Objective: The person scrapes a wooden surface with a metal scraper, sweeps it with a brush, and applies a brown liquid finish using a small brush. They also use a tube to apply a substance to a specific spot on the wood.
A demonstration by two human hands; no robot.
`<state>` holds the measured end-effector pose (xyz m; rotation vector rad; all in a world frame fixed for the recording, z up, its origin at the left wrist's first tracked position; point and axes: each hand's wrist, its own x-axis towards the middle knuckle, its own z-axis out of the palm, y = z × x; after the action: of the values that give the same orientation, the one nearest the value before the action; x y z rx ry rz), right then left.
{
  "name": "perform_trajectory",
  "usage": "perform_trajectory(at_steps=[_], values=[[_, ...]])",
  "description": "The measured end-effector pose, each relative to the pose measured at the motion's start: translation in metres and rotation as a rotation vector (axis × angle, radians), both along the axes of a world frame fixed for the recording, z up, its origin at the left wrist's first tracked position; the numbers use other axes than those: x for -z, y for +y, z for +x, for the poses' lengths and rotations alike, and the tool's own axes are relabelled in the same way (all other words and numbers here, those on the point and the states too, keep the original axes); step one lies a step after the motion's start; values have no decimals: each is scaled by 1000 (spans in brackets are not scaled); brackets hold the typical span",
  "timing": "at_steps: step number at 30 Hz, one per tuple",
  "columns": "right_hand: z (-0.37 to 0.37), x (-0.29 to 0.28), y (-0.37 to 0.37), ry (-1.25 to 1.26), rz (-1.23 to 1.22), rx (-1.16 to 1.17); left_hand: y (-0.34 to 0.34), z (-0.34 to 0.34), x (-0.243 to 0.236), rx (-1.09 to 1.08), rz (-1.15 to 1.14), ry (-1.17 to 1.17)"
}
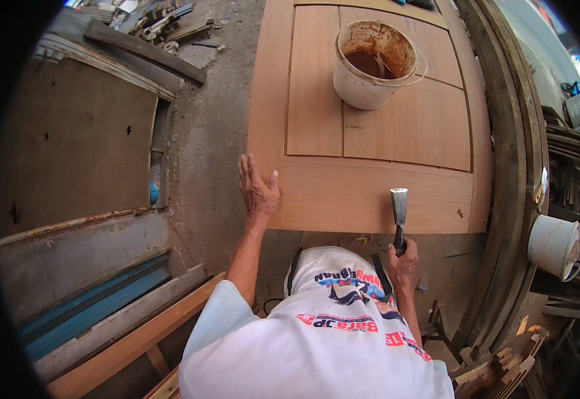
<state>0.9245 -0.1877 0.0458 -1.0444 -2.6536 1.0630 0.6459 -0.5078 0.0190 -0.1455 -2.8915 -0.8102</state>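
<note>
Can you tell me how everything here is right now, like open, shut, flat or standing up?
Wooden panel: lying flat.
Bucket on the panel: upright, open, partly filled with reddish-brown stuff, its inside smeared.
Scraper: held, blade pointing away from the person.
Left hand: open, at the panel's left edge.
Right hand: fingers closed around the scraper's handle.
White bucket at right: open-topped, contents unclear.

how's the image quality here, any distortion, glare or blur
Head view: black fills the corners, and the long timber beams at right bow toward the rim; head view: the upper right background washes out pale; head view: light on the wooden panel looks soft, without hard-edged shadows; head view: left hand and right hand show no obvious motion blur.
</note>
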Motion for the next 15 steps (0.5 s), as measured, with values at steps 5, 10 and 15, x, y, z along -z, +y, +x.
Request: perform_trajectory(at_steps=[5,10,15], values=[[-17,1,-22,-10,5,-10,25,13,24,291,-125,31],[-41,-8,-12,43,20,21,63,60,-8,1013,423,-566],[-62,-7,12,-29,31,81,73,31,-13,350,336,-81]])
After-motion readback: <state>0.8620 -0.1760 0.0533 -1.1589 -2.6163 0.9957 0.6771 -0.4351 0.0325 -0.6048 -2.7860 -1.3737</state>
